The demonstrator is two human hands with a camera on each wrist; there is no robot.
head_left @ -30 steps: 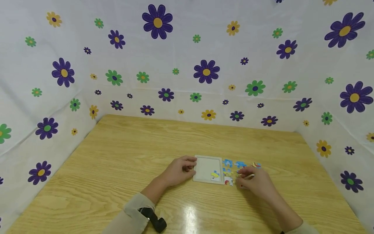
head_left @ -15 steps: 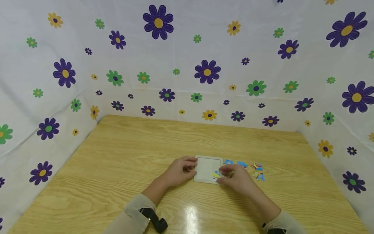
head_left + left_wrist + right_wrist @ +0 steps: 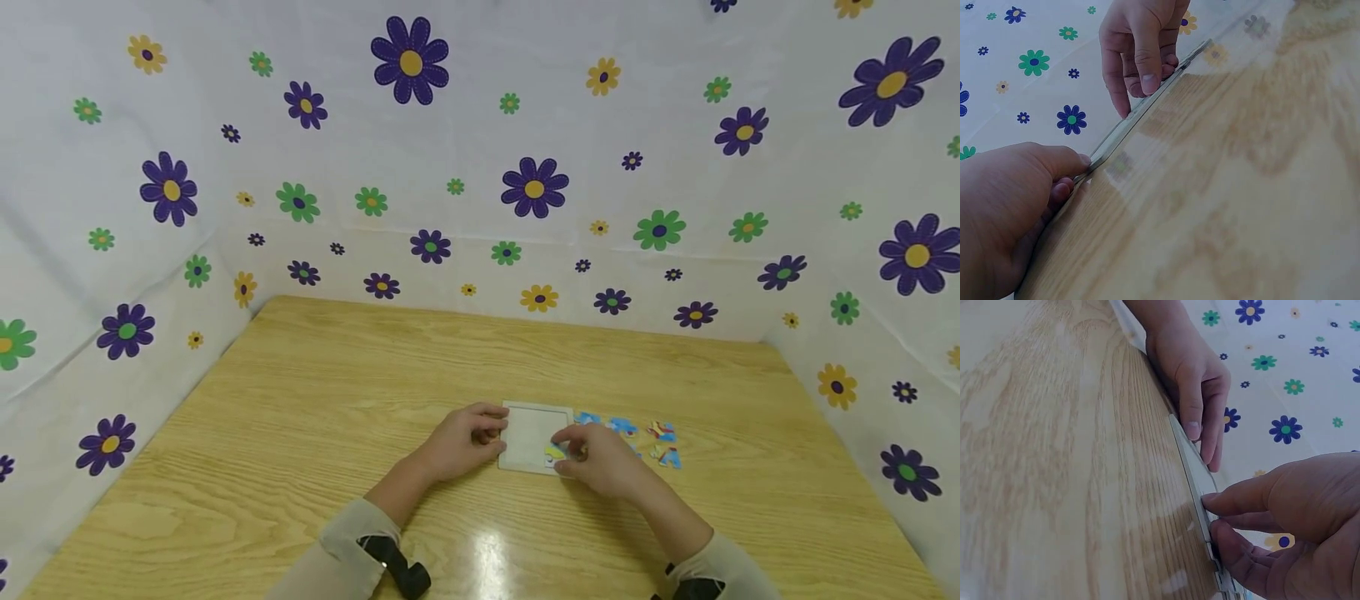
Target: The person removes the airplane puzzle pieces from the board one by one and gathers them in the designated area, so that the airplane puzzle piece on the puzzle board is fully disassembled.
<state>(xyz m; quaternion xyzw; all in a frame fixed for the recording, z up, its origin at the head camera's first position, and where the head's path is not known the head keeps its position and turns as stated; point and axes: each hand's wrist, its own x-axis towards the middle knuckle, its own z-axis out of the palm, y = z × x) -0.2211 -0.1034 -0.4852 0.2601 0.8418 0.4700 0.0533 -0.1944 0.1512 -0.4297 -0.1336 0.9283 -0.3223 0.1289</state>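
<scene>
A square puzzle tray lies on the table, its bare pale inside showing. My left hand holds its left edge, with thumb and index fingertip spread along it. At the tray's lower right, my right hand bends thumb and fingers round a jigsaw piece that they mostly cover. A yellow, blue and white jigsaw piece shows in the tray by these fingertips. The left wrist view shows the left thumb on the tray's rim. In the right wrist view, the right fingertips touch the tray's surface.
Several loose jigsaw pieces, among them a blue one and a red and yellow one, lie right of the tray, some hidden by the right hand. White cloth with flowers encloses the wooden table.
From among the loose pieces, my right hand has moved left to the tray's lower right corner, and it has stayed there over the last half second. The left hand keeps its place.
</scene>
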